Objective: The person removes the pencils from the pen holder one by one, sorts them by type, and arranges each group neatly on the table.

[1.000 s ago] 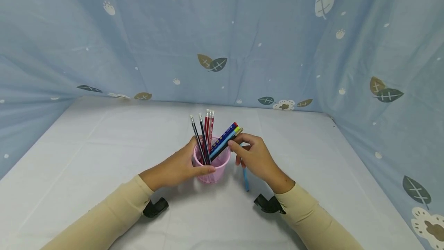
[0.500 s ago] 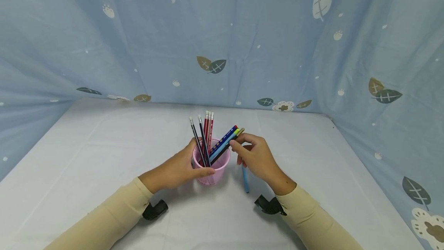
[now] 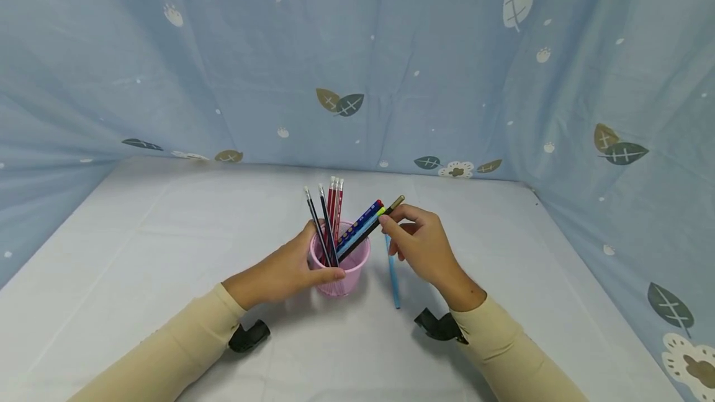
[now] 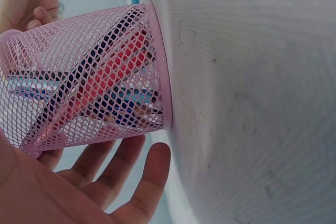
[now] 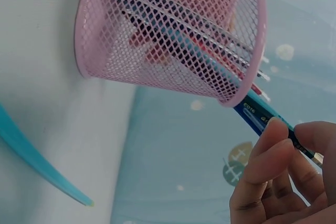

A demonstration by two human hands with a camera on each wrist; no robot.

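Nearest risk: the loose pencil (image 3: 393, 275), light blue, lies on the tabletop (image 3: 335, 358) to the right of the cup (image 3: 342, 284); if the R hand (image 3: 421, 247) dips, it could prob. knock or roll it. The cup looks approx. upright, w/ the L hand (image 3: 285, 268) wrapped round its side, thumb by the rim. If that grip slackens during a tug, the cup may tip b/c 3 pencils lean right. The R hand pinches the black pencil (image 3: 363, 236) near its upper end, thumb vs. fingers; so small a grip might slip. The black pencil slants in the cup close alongside the light-blue pencil (image 3: 362, 230) and blue pencil (image 3: 357, 223), so a pull could drag either along.

Count, near to far: 2 sleeves (image 3: 162, 343), 2 wrist mounts (image 3: 249, 335), 1 loose pencil, 2 hands, 1 cup. In the cup, 8 pencils: 1 black, 1 light-blue, 1 blue, 2 dark pencils (image 3: 328, 219) w/ pale erasers, 3 red pencils (image 3: 339, 206) per head view. Total 9 incl. the loose one. Behind: curtain (image 3: 391, 30), no. of panels unclear.
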